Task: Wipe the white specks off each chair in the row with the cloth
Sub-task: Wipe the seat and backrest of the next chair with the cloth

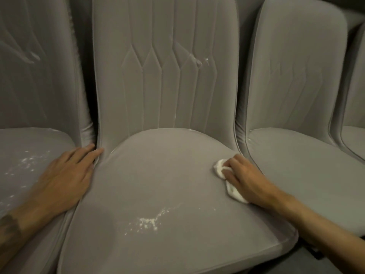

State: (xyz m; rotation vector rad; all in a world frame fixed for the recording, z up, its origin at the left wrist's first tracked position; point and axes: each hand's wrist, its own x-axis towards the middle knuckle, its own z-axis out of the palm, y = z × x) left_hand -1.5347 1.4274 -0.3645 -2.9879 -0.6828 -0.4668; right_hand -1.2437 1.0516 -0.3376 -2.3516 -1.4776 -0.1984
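Chairs in grey upholstery stand side by side, and the person leans over the middle chair (158, 171). Their right hand (245, 177) has its fingers curled over a bunched white cloth (218, 166), holding it down on the right part of that seat, close to the edge next to the right chair (296, 80). The left hand (65, 175) lies flat with fingers straight and holds nothing. It rests across the gap between the left chair (29, 91) and the middle one, fingertips up against the foot of the middle backrest. A patch of white specks (148, 221) sits toward the front of the middle seat, well apart from the cloth, with a thin trail running up and to the right from it. A whitish smear (197, 61) marks the stitched backrest on its right side. More specks (27, 163) are scattered over the left chair's seat, just beside the left hand. A dark tattoo (9, 226) shows on the left forearm.
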